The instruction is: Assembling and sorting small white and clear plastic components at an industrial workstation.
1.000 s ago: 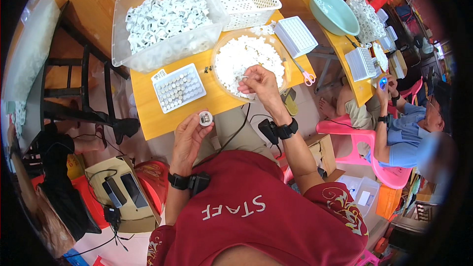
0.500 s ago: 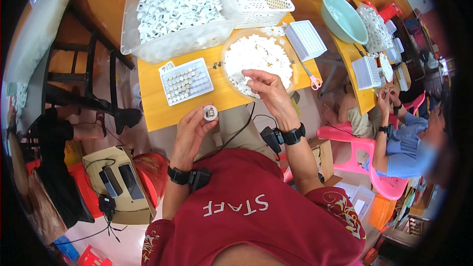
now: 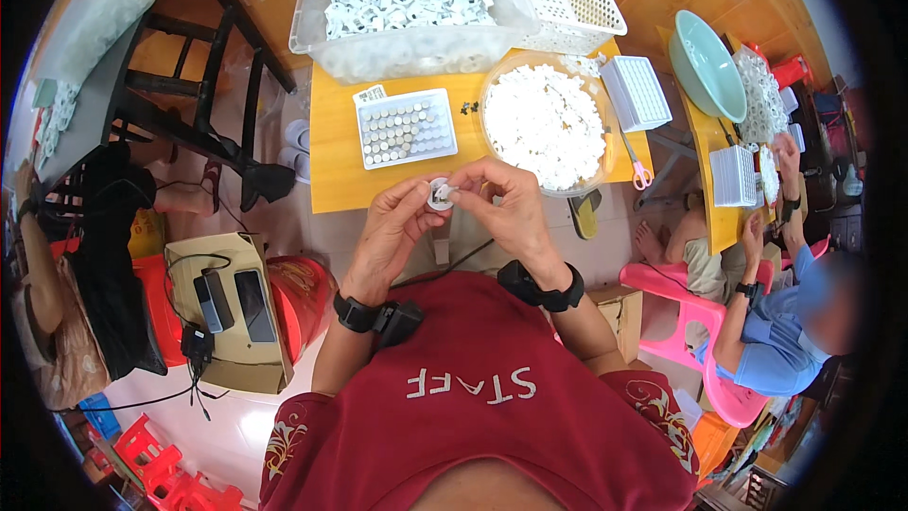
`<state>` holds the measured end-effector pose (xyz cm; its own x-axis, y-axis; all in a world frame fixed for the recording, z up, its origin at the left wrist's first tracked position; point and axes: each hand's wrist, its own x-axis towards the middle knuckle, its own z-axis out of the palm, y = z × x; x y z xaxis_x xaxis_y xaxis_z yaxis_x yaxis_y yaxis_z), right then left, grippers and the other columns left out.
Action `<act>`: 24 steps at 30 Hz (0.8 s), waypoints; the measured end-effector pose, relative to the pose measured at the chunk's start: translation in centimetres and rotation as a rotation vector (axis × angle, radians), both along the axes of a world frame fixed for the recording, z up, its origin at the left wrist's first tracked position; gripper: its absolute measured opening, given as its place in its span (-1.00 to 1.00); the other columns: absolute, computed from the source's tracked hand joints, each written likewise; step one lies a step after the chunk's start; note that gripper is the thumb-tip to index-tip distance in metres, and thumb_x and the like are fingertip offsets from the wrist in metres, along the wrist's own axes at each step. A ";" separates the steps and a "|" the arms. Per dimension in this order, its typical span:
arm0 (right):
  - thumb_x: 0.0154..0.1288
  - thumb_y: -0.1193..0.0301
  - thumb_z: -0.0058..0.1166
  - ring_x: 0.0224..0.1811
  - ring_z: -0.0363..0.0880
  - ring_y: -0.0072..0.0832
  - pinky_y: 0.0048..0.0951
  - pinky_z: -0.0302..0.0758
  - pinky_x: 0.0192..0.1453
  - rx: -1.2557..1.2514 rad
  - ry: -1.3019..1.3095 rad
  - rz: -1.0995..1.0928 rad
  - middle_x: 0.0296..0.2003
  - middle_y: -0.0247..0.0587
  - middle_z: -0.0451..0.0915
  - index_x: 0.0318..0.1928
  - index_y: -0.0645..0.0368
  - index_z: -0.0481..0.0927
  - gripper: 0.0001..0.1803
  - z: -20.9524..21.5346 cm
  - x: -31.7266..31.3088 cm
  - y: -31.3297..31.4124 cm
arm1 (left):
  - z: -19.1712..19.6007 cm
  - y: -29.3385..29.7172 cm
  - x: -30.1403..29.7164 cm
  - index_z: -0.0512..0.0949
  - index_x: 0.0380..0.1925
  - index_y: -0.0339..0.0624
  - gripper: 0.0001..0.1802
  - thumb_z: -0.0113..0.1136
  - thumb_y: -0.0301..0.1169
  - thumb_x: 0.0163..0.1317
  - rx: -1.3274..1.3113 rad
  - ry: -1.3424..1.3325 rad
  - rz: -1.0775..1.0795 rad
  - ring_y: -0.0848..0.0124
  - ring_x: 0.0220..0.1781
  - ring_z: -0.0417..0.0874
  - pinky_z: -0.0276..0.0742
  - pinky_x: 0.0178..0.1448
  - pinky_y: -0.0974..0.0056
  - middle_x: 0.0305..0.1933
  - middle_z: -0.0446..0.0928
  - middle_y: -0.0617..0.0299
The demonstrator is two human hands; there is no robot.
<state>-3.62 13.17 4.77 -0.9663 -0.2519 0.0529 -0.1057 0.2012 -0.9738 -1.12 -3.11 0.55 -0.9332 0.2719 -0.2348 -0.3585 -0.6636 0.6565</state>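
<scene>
White bit now at the small round part (image 3: pixel 438 194); right hand (image 3: pixel 506 213) back from bowl (image 3: pixel 492 85), both hands pinching it, left hand (image 3: pixel 392 227) steadying.

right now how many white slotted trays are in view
3. One white slotted tray holding small metal cylinders lies on the yellow table ahead of both hands; one sits right of the round bowl; one is on the neighbouring table. Others may be hidden.

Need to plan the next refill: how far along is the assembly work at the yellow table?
Done: the small white tray holds several filled rows, with bare space at its lower edge. In hand: the left hand and right hand meet on one small white ring part. Left: the round bowl and clear bin remain heaped with white pieces.
</scene>
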 end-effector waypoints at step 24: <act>0.02 0.65 0.08 -0.47 0.48 -0.32 -0.41 0.41 -0.42 0.153 0.409 -0.034 -0.47 -0.18 0.43 -0.33 0.25 0.54 -0.86 -0.8 0.9 -0.1 | 0.8 0.9 -0.1 0.49 -0.07 -0.35 -0.71 -0.02 -0.41 0.29 -0.147 0.062 0.010 0.53 -0.23 0.54 0.48 -0.14 0.46 -0.18 0.55 0.20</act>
<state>-2.77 13.02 3.93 -0.8815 -0.2548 0.3976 -0.4673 0.3501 -0.8118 -1.26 -2.16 1.35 -0.9497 0.2293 -0.2135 -0.3082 -0.5622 0.7674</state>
